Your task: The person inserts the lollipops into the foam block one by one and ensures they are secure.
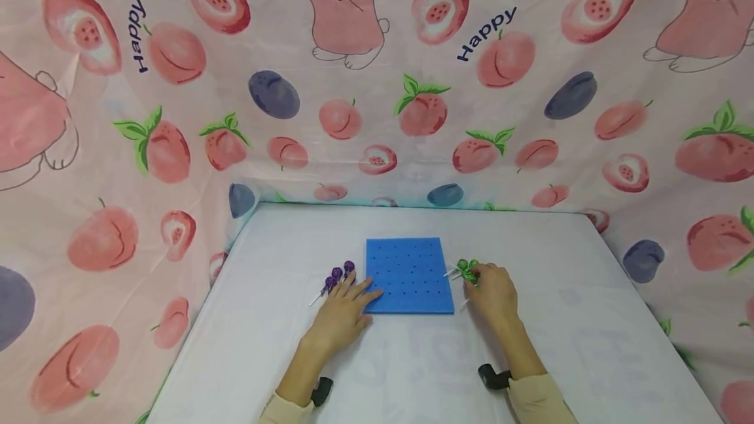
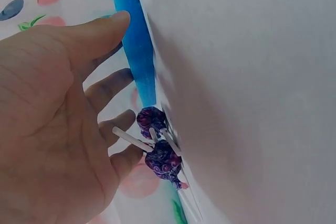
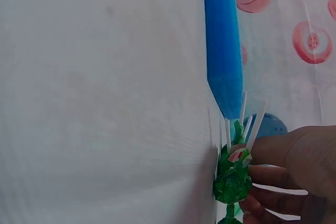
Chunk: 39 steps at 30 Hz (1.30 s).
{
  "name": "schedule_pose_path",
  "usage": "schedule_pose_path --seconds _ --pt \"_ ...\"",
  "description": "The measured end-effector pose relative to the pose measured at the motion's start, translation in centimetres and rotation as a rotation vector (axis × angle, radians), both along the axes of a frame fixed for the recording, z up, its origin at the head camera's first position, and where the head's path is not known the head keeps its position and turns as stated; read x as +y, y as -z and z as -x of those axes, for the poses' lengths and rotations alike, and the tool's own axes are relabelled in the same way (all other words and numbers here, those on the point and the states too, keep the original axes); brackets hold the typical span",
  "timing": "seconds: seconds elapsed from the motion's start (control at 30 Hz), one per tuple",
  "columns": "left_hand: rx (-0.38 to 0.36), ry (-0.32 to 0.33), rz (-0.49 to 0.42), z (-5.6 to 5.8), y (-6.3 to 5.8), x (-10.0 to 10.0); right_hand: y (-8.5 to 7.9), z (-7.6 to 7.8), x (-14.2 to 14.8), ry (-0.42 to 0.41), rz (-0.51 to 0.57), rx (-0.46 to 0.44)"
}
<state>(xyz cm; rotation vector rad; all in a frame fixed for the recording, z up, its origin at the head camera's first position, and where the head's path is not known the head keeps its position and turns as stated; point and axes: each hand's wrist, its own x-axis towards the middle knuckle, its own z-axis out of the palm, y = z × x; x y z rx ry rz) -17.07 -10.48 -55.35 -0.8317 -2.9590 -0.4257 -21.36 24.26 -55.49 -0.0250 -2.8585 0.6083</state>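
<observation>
My left hand (image 1: 341, 319) lies with its fingers spread, fingertips over the left edge of a blue square board (image 1: 406, 273) dotted with small holes. Beside its fingers lie purple-wrapped lollipops (image 1: 337, 273) with white sticks. The left wrist view shows two purple lollipop heads (image 2: 163, 158) right by the fingertips, the palm holding nothing. To the right of the board, my right hand (image 1: 493, 293) has its thumb and fingers around a green-wrapped lollipop (image 3: 232, 182). More green lollipops (image 1: 463, 265) are bunched there, several sticks pointing toward the board; the fingers partly hide them.
Both hands work over a white-covered table (image 1: 406, 371). Behind it and at the sides hangs a pink fruit-print cloth (image 1: 365, 97). Black wrist bands (image 1: 493, 377) sit at the sleeves.
</observation>
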Motion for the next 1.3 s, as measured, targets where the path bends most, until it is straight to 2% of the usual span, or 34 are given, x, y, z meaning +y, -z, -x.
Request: schedule_pose_path --seconds 0.4,0.67,0.87,1.13,1.3 --pt "0.057 -0.045 0.005 0.2 0.5 0.5 0.2 0.3 0.1 0.002 0.036 -0.039" --pt "0.113 -0.051 0.007 0.7 1.0 0.6 0.2 0.2 0.0 -0.021 0.026 0.001" --pt "0.098 -0.047 0.006 0.8 1.0 0.5 -0.1 0.2 0.0 -0.028 0.033 0.023" --pt "0.089 -0.047 -0.010 0.8 0.9 0.3 -1.0 -0.2 -0.4 -0.041 0.145 0.037" --pt "0.087 -0.048 -0.005 0.9 0.9 0.3 -1.4 -0.3 -0.7 -0.084 0.194 0.070"
